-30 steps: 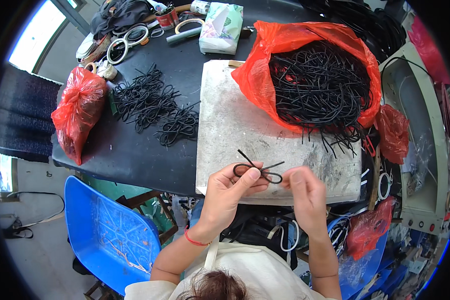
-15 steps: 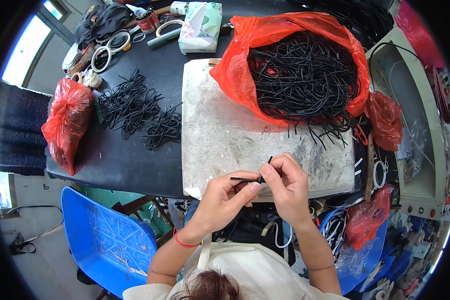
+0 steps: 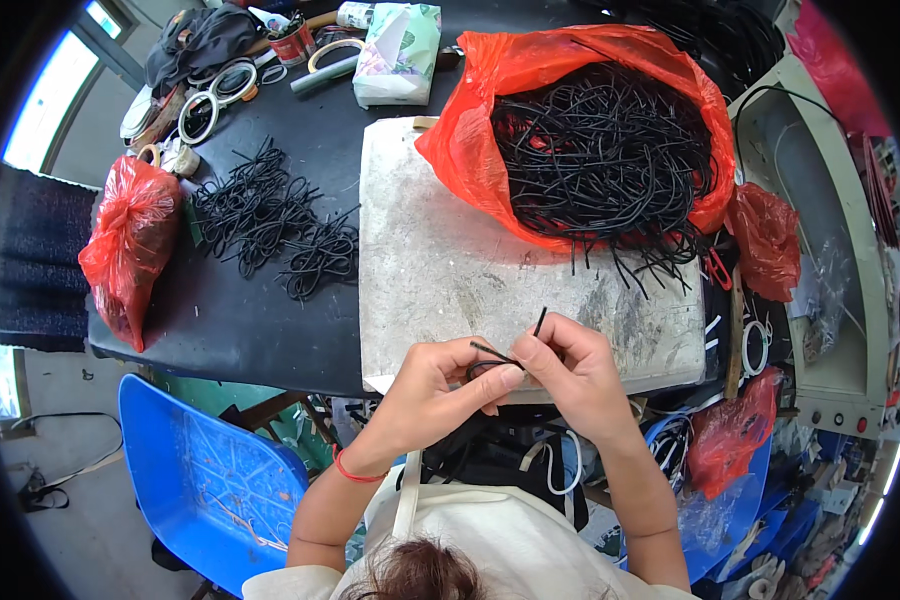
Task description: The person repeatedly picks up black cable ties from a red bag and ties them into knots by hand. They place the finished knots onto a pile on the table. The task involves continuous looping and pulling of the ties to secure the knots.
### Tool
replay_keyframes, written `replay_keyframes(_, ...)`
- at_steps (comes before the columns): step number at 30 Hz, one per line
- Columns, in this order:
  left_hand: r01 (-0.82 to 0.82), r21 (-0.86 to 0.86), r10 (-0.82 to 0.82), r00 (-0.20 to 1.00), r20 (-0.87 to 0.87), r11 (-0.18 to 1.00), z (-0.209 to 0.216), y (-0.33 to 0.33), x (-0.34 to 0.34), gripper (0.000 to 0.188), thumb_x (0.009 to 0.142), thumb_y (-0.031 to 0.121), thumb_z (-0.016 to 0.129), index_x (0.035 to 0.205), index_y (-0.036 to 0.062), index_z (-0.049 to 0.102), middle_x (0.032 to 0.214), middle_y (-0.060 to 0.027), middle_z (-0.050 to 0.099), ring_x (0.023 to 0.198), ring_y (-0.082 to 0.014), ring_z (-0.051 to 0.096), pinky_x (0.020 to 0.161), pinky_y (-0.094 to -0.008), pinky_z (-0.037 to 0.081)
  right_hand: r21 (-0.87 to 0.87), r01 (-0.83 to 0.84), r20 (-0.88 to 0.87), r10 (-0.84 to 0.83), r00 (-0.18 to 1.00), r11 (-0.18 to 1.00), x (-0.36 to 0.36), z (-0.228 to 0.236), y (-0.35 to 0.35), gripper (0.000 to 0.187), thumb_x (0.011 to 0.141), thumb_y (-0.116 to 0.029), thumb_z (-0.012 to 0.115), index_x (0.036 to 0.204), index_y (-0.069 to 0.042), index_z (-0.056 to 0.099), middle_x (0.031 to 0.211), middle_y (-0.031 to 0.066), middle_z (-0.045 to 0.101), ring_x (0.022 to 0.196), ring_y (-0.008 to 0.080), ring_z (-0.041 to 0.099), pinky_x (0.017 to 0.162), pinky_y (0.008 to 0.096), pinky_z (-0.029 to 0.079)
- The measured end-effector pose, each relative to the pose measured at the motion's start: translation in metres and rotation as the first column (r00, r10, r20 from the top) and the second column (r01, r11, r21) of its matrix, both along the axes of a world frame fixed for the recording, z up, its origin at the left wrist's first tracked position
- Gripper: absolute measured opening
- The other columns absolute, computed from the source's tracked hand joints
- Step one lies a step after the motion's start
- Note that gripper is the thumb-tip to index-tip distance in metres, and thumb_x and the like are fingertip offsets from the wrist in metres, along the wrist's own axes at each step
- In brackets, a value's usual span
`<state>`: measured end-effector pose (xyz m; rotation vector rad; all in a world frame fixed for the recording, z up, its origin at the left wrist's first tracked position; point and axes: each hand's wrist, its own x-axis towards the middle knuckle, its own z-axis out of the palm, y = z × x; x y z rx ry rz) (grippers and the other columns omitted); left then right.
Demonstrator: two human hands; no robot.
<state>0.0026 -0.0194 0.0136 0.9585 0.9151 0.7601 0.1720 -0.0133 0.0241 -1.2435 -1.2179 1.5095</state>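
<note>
Between my hands is a thin black cord (image 3: pixel 487 350), bent into a small loop, with its two ends sticking out. My left hand (image 3: pixel 448 388) pinches it near the loop between thumb and fingers. Close against it, my right hand (image 3: pixel 572 372) grips the cord too, one end poking up past its thumb. Both hands are over the near edge of a stained pale board (image 3: pixel 450 270). Beyond them a red plastic bag (image 3: pixel 460 150) lies open, full of loose black cords (image 3: pixel 610 150). Left of the board are piles of looped black cords (image 3: pixel 260 210).
A tied red bag (image 3: pixel 130 245) stands at the table's left end. Tape rolls (image 3: pixel 200 117) and a tissue pack (image 3: pixel 398 55) lie at the back. Blue plastic chairs or bins (image 3: pixel 205 480) flank me below the table. A grey-beige machine housing (image 3: pixel 835 370) rises on the right.
The cord is now curled into a visible loop by my left fingers, and the end at my right thumb reaches slightly higher. My hands have barely shifted.
</note>
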Motion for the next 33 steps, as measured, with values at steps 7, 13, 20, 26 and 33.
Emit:
replay_keyframes(7,0.06,0.884,0.582,0.732,-0.355,0.464,-0.015,-0.011,0.031,0.012,0.073,-0.004,0.063,0.082,-0.0002,0.057,0.062,-0.0109,0.048,0.05,-0.0232,0.048,0.047,-0.0306,0.037,0.266,0.166,0.318,-0.249,0.915,0.95,-0.016,-0.01,-0.002,0.029,0.085,-0.017,0.062,0.065,-0.002,0.048,0.062,-0.002,0.047,0.054,0.0037,0.038,0.046,0.0213,0.03)
replay_keyframes(13,-0.213,0.542,0.435,0.841,-0.322,0.813,-0.017,-0.01,0.024,0.009,0.083,0.006,0.06,0.085,-0.0021,0.058,0.065,-0.0049,0.057,0.056,-0.0102,0.053,0.052,-0.0225,0.042,-0.313,0.156,-0.146,-0.21,0.967,0.937,0.005,-0.004,0.003,0.015,0.085,-0.016,0.062,0.088,-0.002,0.059,0.073,-0.0009,0.056,0.061,0.0024,0.048,0.054,0.0167,0.039)
replay_keyframes(20,-0.274,0.409,0.39,0.891,-0.234,0.871,-0.015,-0.012,0.021,0.015,0.088,0.012,0.058,0.087,-0.0029,0.059,0.067,-0.0018,0.057,0.059,-0.0048,0.052,0.052,-0.0188,0.042,-0.006,0.042,-0.087,-0.043,0.995,0.999,-0.001,-0.004,-0.007,0.012,0.085,-0.007,0.06,0.093,0.002,0.06,0.084,0.0002,0.057,0.073,0.0027,0.049,0.063,0.0174,0.04)
replay_keyframes(26,-0.264,0.259,0.311,0.937,-0.16,0.929,-0.004,-0.009,0.016,0.013,0.085,0.011,0.06,0.085,-0.0024,0.061,0.063,-0.0028,0.058,0.057,-0.006,0.051,0.053,-0.0219,0.041,0.106,-0.016,-0.027,0.019,0.999,0.994,0.002,-0.009,-0.008,0.013,0.086,-0.005,0.058,0.096,0.003,0.059,0.084,0.0023,0.055,0.078,0.0061,0.052,0.068,0.0201,0.041)
replay_keyframes(33,-0.227,0.1,0.234,0.97,-0.063,0.969,0.001,-0.004,0.01,0.016,0.087,0.013,0.059,0.087,-0.0036,0.06,0.067,0.001,0.055,0.061,-0.0038,0.049,0.054,-0.0192,0.04,0.089,-0.037,-0.087,0.045,0.995,0.995,0.001,-0.004,-0.008,0.013,0.086,-0.001,0.055,0.097,0.004,0.058,0.087,0.0043,0.056,0.08,0.0077,0.052,0.07,0.0216,0.042)
